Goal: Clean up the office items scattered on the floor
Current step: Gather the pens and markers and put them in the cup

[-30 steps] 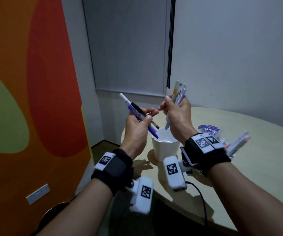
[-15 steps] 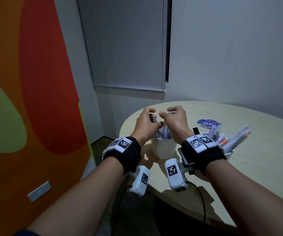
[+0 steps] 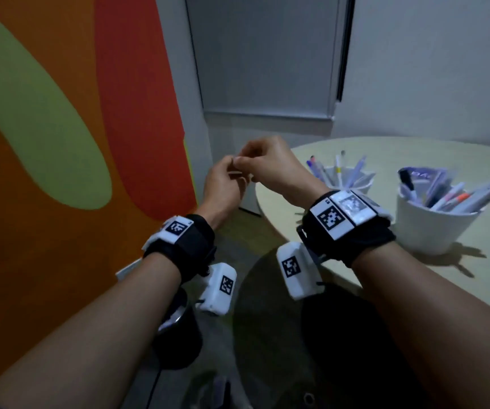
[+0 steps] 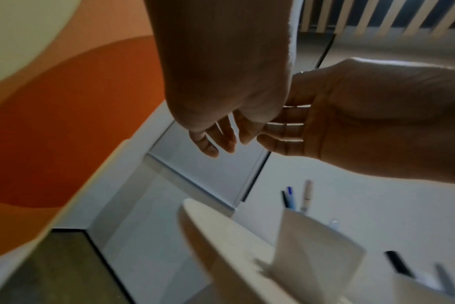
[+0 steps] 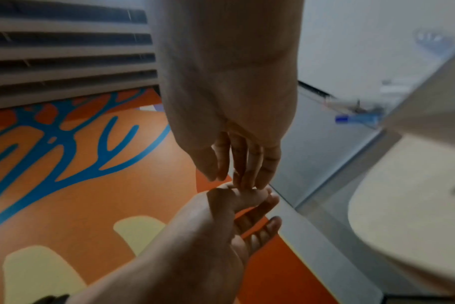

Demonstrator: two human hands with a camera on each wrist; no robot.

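Both hands meet in the air off the left edge of the round table (image 3: pixel 474 293), in front of the orange wall (image 3: pixel 61 202). The left hand (image 3: pixel 223 187) has its fingers loosely curled and holds nothing that I can see; the right hand (image 3: pixel 270 166) reaches across with relaxed fingers, their tips touching the left fingertips (image 5: pixel 249 195). On the table, well apart from the hands, the pens (image 3: pixel 338 172) stand upright in a white cup (image 3: pixel 364 181) near the rim, blue and pale caps pointing up. Just to its right a second white cup (image 3: pixel 432 228) holds more markers (image 3: pixel 456 196) leaning outward. Below the forearms a dark round object (image 3: pixel 179 343) sits on the floor, too dim to identify
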